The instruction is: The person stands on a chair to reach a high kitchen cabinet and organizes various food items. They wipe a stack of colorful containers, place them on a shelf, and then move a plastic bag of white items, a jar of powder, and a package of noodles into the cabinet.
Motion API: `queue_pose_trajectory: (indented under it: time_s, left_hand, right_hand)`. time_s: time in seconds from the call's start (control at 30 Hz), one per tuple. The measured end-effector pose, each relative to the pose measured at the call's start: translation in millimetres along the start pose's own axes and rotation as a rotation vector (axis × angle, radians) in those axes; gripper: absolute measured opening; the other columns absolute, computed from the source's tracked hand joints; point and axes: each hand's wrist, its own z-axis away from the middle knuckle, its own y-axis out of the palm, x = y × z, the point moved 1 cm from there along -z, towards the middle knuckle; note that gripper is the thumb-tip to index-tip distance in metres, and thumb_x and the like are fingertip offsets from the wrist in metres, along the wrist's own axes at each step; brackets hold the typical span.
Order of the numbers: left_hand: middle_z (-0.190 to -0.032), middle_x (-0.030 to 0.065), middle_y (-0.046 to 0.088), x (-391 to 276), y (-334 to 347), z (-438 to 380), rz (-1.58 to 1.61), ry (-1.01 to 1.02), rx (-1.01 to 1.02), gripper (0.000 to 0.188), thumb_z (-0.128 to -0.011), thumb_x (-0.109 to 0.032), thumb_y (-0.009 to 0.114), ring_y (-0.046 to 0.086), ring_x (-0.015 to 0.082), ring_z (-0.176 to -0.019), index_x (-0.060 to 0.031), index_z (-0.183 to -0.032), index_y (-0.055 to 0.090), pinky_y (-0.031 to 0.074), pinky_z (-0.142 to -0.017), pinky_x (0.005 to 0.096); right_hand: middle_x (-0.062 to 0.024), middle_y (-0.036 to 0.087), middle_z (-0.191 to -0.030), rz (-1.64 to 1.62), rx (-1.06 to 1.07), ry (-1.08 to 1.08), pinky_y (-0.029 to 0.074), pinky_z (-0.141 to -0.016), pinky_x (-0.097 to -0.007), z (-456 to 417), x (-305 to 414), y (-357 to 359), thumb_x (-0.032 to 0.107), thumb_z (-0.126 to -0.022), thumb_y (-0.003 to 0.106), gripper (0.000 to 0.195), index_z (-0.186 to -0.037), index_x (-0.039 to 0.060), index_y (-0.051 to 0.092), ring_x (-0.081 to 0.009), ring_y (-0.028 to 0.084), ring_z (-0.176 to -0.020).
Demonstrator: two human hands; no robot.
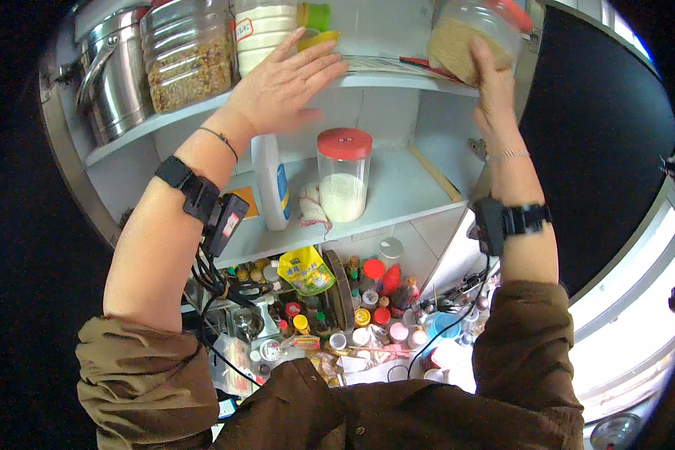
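My left hand (292, 84) reaches over the upper cabinet shelf, fingers spread, in front of a ribbed plastic jar of white powder (259, 28) and beside a yellow and green plastic item (318, 39). On the right, my right hand (492, 84) grips a clear jar of tan grain (455, 48) with a red lid, tilted above the upper shelf's right end. Below, on the lower shelf (405, 208), stand a red-lidded clear jar of white grains (343, 185), a white bottle with a blue label (271, 185) and a bundled cloth glove (313, 207).
A steel pot (115, 79) and a jar of brown pieces (188, 67) occupy the upper shelf's left. A dark open cabinet door (590, 135) flanks the right. Many bottles and jars, with a yellow pouch (306, 271), crowd the counter below. Black cables (225, 289) hang from both wrists.
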Motion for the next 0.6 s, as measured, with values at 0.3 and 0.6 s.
queue_pose_trajectory:
  time_s: [0.3, 0.6]
  left_hand:
    - [-0.142, 0.0042, 0.043, -3.8, 0.6, -5.5, -0.043, -0.020, 0.039, 0.079, -0.074, -0.030, 0.073, 0.033, 0.0183, -0.136, -0.0124, -0.141, 0.035, 0.012, -0.118, 0.0451]
    - [-0.136, 0.0045, 0.048, -0.8, -4.2, -2.5, -0.044, 0.020, 0.007, 0.079, -0.072, -0.030, 0.074, 0.037, 0.0192, -0.133, -0.0115, -0.140, 0.036, 0.016, -0.117, 0.0440]
  right_hand:
    - [-0.0125, 0.052, -0.125, 0.019, 0.216, 0.361, 0.045, -0.096, -0.0362, 141.1, -18.0, -83.2, 0.025, -0.075, 0.076, 0.073, -0.133, 0.0015, 0.037, -0.0236, 0.053, -0.114]
    - [-0.0106, 0.051, -0.122, 0.044, 0.099, 0.587, 0.044, -0.096, -0.0365, 195.4, -138.3, -44.6, 0.014, -0.068, 0.082, 0.082, -0.132, 0.0040, 0.031, -0.0213, 0.052, -0.113]
